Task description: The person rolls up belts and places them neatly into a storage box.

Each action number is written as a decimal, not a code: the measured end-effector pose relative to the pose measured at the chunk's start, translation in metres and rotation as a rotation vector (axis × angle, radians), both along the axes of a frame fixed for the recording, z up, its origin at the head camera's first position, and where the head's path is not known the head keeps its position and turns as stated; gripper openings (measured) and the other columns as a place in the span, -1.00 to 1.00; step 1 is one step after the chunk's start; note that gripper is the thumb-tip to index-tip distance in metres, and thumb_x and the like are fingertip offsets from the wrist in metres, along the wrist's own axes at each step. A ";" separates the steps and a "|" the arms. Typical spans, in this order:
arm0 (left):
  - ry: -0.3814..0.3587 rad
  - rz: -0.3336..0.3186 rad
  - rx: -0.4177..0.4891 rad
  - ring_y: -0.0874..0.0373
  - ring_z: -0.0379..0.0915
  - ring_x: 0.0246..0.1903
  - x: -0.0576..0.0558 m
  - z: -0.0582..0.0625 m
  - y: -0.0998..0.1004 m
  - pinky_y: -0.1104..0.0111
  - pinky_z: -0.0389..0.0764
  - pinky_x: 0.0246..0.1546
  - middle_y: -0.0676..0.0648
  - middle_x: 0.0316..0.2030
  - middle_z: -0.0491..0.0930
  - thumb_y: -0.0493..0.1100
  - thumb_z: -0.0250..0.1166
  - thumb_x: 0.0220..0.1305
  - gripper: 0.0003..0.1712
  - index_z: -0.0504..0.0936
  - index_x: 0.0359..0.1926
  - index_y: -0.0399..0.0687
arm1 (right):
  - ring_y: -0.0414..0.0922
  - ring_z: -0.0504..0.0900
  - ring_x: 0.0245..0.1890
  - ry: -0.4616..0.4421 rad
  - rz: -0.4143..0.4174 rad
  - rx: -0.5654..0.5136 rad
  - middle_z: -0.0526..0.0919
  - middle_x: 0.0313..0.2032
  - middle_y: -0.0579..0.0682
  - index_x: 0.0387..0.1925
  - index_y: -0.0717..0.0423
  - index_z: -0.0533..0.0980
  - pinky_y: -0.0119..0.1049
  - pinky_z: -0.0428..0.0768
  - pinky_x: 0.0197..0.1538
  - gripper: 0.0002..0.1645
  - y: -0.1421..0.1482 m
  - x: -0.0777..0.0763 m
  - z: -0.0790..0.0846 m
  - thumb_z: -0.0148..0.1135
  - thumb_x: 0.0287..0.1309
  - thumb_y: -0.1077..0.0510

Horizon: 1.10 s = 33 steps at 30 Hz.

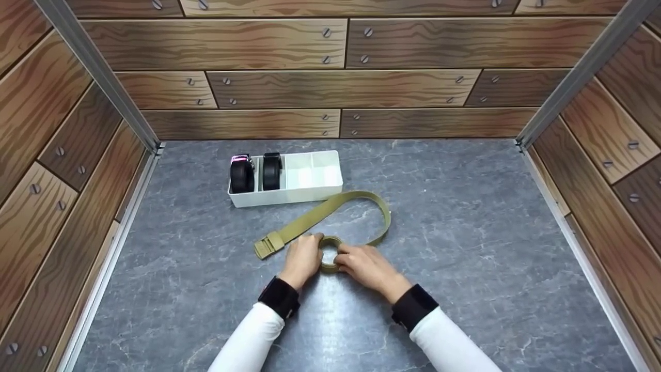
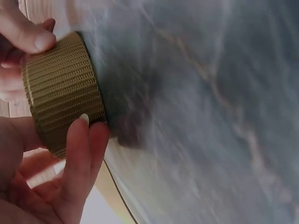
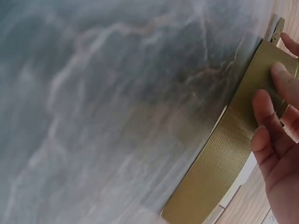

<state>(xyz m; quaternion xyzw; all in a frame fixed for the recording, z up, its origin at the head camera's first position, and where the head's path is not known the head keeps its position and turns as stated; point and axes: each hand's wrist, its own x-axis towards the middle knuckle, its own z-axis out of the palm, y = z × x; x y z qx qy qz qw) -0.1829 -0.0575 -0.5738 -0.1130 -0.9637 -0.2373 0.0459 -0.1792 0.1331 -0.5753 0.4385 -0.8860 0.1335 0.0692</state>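
Note:
An olive-khaki webbing belt [image 1: 310, 217] lies on the grey floor, its flat buckle [image 1: 267, 245] at the left. The strap curves out to the right and returns to a round coil [image 2: 65, 88] standing on edge between both hands. My left hand [image 1: 303, 258] grips the coil's left side, thumb and fingers around the ribbed band. On the opposite side, my right hand [image 1: 367, 266] pinches the coil where the loose strap [image 3: 219, 154] joins it. The coil's middle is an open ring in the head view.
Behind the belt stands a white divided box [image 1: 289, 195]. Its left compartments hold two rolled black belts, one [image 1: 241, 175] with a shiny pinkish buckle and another [image 1: 271, 173] beside it. Wood-patterned walls [image 1: 330, 88] enclose the grey marbled surface [image 1: 490, 232] on three sides.

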 end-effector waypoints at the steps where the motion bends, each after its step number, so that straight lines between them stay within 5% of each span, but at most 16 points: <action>1: 0.002 -0.018 -0.019 -0.19 0.62 -0.36 -0.001 0.000 -0.001 0.04 0.59 -0.38 -0.19 -0.35 0.63 -0.39 0.27 0.03 -0.74 0.68 -0.20 -0.14 | -0.14 0.60 -0.42 0.004 -0.002 0.002 0.57 -0.25 -0.14 -0.29 -0.04 0.63 -0.26 0.57 -0.34 -0.92 0.001 0.000 0.000 0.36 0.15 0.14; 7: 0.024 -0.105 -0.064 -0.16 0.60 -0.40 -0.006 -0.002 -0.006 0.05 0.58 -0.44 -0.12 -0.37 0.59 -0.35 0.27 0.12 -0.78 0.69 -0.21 -0.03 | -0.12 0.63 -0.36 0.026 0.001 -0.001 0.61 -0.16 -0.12 -0.28 -0.06 0.66 -0.23 0.59 -0.29 -0.88 0.006 -0.003 -0.001 0.39 0.10 0.11; 15: 0.001 0.000 0.045 -0.14 0.63 -0.36 -0.001 -0.002 -0.003 0.07 0.59 -0.36 -0.20 -0.37 0.67 -0.28 0.30 0.06 -0.81 0.63 -0.24 -0.19 | -0.14 0.57 -0.49 0.083 0.028 -0.045 0.53 -0.37 -0.15 -0.39 -0.02 0.58 -0.24 0.55 -0.40 -0.88 0.000 0.000 -0.004 0.40 0.09 0.08; 19: -0.044 -0.019 0.034 -0.15 0.63 -0.37 -0.003 0.001 -0.006 0.07 0.59 -0.37 -0.21 -0.36 0.68 -0.36 0.26 0.03 -0.83 0.63 -0.29 -0.15 | -0.12 0.56 -0.29 0.079 0.043 -0.024 0.59 -0.19 -0.09 -0.29 -0.03 0.65 -0.25 0.56 -0.27 -0.89 0.003 -0.002 -0.002 0.39 0.09 0.14; 25: -0.059 -0.144 -0.025 -0.13 0.63 -0.32 -0.010 0.002 -0.011 0.07 0.60 -0.34 -0.16 -0.31 0.68 -0.35 0.27 0.13 -0.84 0.68 -0.26 -0.08 | -0.02 0.48 0.12 0.077 0.037 0.007 0.59 0.07 -0.03 -0.18 -0.07 0.71 -0.07 0.48 0.10 -0.71 0.011 -0.008 0.001 0.47 -0.04 0.11; 29: -0.040 -0.166 -0.020 -0.11 0.63 -0.30 -0.010 0.000 -0.011 0.08 0.61 -0.33 -0.14 -0.28 0.68 -0.32 0.26 0.19 -0.76 0.72 -0.14 -0.04 | 0.02 0.47 0.20 0.072 0.097 0.002 0.65 -0.02 -0.03 -0.21 -0.01 0.70 -0.05 0.43 0.21 -0.74 0.012 -0.009 -0.001 0.45 -0.03 0.10; 33: -0.026 -0.109 0.017 -0.09 0.64 -0.25 -0.005 -0.002 -0.009 0.09 0.61 -0.26 -0.14 -0.24 0.69 -0.25 0.28 0.22 -0.78 0.70 -0.10 -0.10 | 0.03 0.53 0.04 0.135 0.113 -0.028 0.64 -0.28 -0.10 -0.35 -0.03 0.70 -0.13 0.52 0.07 -0.86 0.008 -0.008 -0.004 0.46 -0.03 0.08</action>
